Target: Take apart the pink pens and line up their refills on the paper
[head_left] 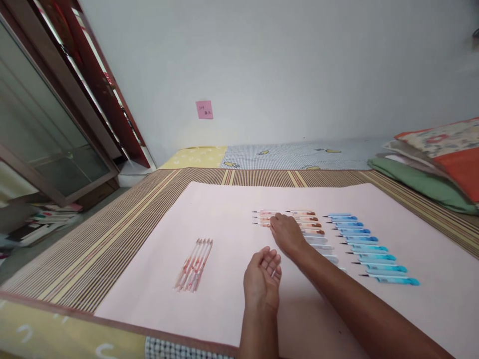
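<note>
1. Two bare hands work over a large pale pink paper sheet (224, 209). Your right hand (286, 233) lies back-up on the set of slim orange-and-pink plastic pens (310, 218). Its fingertips are hidden on the left part of the set, so you cannot tell whether they pinch a pen.
2. Your left hand (262, 281) sits just on the near side of the right hand, palm up, with the fingers loosely curled. A thin pale sliver shows by the fingertips, too small to tell whether it is held.
3. The orange-and-pink pens lie past the sheet's middle, toward its far edge, in parallel lines. Each long axis runs left to right, with the dark tips pointing left.
4. Just beside them on the right is a column of bright blue plastic pens (364, 248), on the same axis with tips to the left. Between the two sets, pale grey-white pens (318, 240) lie partly under your right forearm.
5. Well apart to the left, a tight cluster of pink-patterned pens (194, 262) lies diagonally, from near-left to far-right.
6. Bare paper runs between that cluster and your hands, and along the near edge. The sheet rests on a brown striped woven mat (123, 224). Folded green and orange bedding (430, 174) sits beyond the far right corner.
</note>
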`<state>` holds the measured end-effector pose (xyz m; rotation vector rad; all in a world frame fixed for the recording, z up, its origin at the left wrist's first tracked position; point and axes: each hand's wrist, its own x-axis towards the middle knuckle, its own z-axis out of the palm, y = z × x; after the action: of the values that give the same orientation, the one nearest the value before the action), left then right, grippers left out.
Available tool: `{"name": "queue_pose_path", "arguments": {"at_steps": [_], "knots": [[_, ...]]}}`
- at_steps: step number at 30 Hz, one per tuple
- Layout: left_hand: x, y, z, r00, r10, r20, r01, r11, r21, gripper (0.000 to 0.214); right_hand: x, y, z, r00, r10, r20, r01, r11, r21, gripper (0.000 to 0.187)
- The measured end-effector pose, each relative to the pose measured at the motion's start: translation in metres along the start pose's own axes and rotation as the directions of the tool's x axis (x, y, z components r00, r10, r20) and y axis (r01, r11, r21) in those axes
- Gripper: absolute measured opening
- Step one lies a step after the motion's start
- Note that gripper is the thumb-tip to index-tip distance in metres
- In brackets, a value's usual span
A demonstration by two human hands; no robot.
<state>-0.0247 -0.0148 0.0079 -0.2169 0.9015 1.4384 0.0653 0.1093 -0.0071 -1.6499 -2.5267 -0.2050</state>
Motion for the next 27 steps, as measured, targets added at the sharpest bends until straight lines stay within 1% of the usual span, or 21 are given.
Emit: {"name": "queue_pose_path", "arguments": {"at_steps": [5, 15, 19, 22, 24, 26, 27], "knots": [[0.001, -0.002, -0.001, 1.000, -0.005, 0.000, 0.005, 1.000, 0.003, 0.008, 0.000, 0.000, 0.002, 1.000, 0.003, -0.006, -0.003, 1.000, 0.005, 0.023], [0.000, -0.001, 0.001, 1.000, -0.006, 0.003, 0.006, 1.000, 0.007, 0.013, -0.001, 0.002, 0.001, 1.000, -0.001, -0.029, 0.002, 0.999, 0.036, 0.021], [0.000, 0.000, 0.001, 1.000, -0.008, -0.005, 0.008, 1.000, 0.008, 0.011, -0.001, 0.003, -0.001, 0.999, -0.002, -0.046, 0.005, 0.998, 0.066, 0.018], [0.001, 0.001, 0.001, 1.000, -0.013, -0.009, 0.013, 1.000, 0.006, 0.011, -0.001, 0.007, -0.007, 0.998, 0.007, -0.059, -0.002, 0.996, 0.093, 0.014], [0.000, 0.003, 0.001, 1.000, -0.014, -0.006, 0.014, 1.000, 0.002, 0.011, -0.006, 0.012, -0.014, 0.996, 0.021, -0.091, -0.008, 0.989, 0.145, 0.011], [0.000, 0.005, 0.001, 1.000, -0.013, 0.002, 0.013, 1.000, -0.006, 0.009, -0.021, 0.019, -0.022, 0.984, 0.053, -0.172, -0.001, 0.956, 0.294, 0.011], [0.000, 0.007, 0.001, 1.000, -0.014, 0.009, 0.014, 1.000, -0.009, 0.008, -0.032, 0.022, -0.027, 0.971, 0.081, -0.225, 0.016, 0.917, 0.399, 0.012]]}}
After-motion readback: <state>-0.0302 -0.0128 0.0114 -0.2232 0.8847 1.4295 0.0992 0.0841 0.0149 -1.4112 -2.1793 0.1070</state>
